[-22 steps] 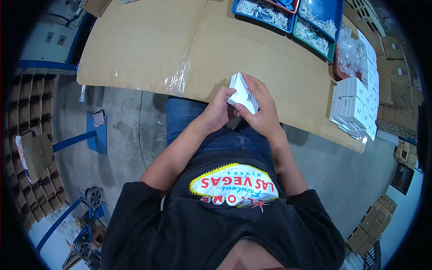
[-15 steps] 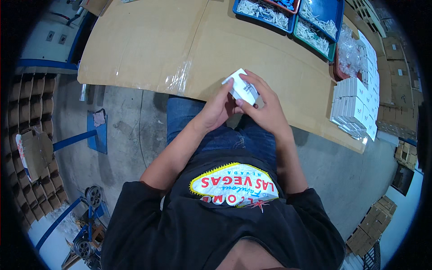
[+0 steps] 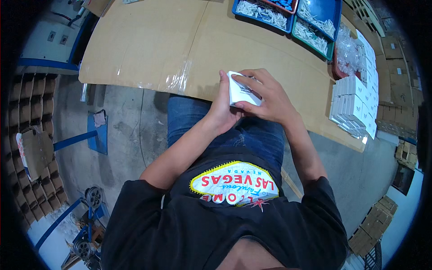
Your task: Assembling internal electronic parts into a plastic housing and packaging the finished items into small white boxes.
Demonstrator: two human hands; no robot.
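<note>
A small white box [image 3: 242,93] with dark print on its face is held between my two hands, over my lap at the near edge of the table. My left hand [image 3: 221,104] presses its palm and fingers along the box's left side, thumb pointing up. Across the top and right side curls my right hand [image 3: 269,95], its thumb at the lower edge of the box. The box's flap looks closed from here; its underside and some of my left fingers are hidden.
The table [image 3: 148,49] is covered with taped cardboard. Far right stand a blue tray [image 3: 289,30] and a green tray [image 3: 332,56] of small white pieces, and clear plastic bags [image 3: 348,49]. Stacked white boxes [image 3: 348,101] line the right edge. A cardboard divider rack [image 3: 27,103] is at left.
The box has turned more upright and its raised flap no longer shows. My left hand has flattened along its side, and my right hand has shifted right and farther over it.
</note>
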